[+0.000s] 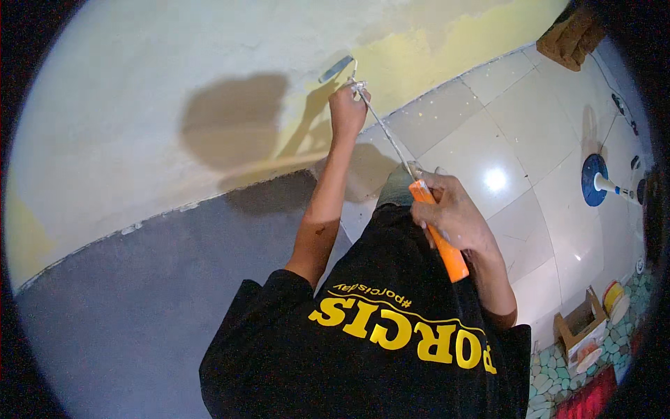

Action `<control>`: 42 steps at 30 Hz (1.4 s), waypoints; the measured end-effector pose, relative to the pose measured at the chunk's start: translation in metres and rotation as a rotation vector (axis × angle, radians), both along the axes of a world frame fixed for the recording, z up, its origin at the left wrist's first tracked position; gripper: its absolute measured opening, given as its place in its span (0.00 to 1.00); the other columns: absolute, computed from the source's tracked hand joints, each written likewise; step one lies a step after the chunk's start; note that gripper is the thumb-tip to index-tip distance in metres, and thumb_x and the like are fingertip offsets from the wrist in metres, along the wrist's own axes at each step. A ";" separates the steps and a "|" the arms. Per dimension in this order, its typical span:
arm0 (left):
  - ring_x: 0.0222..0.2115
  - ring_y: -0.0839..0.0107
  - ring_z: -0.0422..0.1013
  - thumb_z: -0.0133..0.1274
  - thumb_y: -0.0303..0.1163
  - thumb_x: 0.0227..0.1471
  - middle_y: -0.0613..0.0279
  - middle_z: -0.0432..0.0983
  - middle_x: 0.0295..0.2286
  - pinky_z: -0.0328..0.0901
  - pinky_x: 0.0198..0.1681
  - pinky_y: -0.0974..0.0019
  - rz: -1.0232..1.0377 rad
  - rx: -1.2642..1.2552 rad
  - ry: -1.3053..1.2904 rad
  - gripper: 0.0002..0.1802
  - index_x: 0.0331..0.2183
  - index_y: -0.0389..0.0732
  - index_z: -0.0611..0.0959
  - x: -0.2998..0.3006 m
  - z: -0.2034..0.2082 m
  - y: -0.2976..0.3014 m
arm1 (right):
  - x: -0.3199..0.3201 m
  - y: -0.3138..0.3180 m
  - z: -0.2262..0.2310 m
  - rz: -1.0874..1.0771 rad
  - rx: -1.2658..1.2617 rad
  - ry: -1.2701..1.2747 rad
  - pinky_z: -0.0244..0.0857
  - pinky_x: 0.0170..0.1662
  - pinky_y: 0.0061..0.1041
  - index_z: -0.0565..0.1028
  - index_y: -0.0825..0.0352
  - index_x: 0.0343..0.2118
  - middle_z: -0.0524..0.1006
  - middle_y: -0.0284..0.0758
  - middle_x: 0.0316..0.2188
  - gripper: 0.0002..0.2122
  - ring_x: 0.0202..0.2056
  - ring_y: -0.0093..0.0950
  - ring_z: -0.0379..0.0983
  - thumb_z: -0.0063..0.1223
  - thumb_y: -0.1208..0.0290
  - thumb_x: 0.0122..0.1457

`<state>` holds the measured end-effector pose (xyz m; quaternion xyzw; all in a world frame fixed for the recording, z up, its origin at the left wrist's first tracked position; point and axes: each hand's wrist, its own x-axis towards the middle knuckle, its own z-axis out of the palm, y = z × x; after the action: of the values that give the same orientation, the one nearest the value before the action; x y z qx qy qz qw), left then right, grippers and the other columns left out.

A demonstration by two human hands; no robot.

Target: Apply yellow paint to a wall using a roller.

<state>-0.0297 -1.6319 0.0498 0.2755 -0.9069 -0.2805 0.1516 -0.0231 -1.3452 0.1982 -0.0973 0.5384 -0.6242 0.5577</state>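
A paint roller [395, 144] with a thin metal rod runs slantwise across the middle. My right hand [450, 213] is wrapped round its orange handle [453, 264], close to my body. Farther up, my left hand [347, 112] is closed on the rod just below the roller head [336, 69]. The head, narrow and whitish grey, is at the wall [125, 91]; I cannot tell whether it touches. Pale paint covers much of the wall, and a yellow patch [398, 63] shows to the right of the head.
Light tiles [527, 129] with small paint specks cover the floor at right; a grey floor area [153, 279] lies at left. A blue round base with a white pole [594, 180] stands at right. Farther out are a brown object [571, 35], a cardboard box [583, 325] and pebble-patterned flooring [548, 373].
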 end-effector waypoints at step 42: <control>0.32 0.43 0.75 0.64 0.26 0.39 0.38 0.78 0.29 0.69 0.39 0.52 0.058 -0.073 0.111 0.11 0.28 0.31 0.85 -0.044 -0.009 0.049 | -0.090 0.066 -0.036 0.128 0.385 0.195 0.60 0.14 0.20 0.74 0.74 0.39 0.69 0.29 0.17 0.16 0.13 0.18 0.64 0.54 0.76 0.45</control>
<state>-0.0736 -1.5834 0.0411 0.2802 -0.8983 -0.2574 0.2197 -0.1132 -1.2795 0.1624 -0.0828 0.6918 -0.4607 0.5498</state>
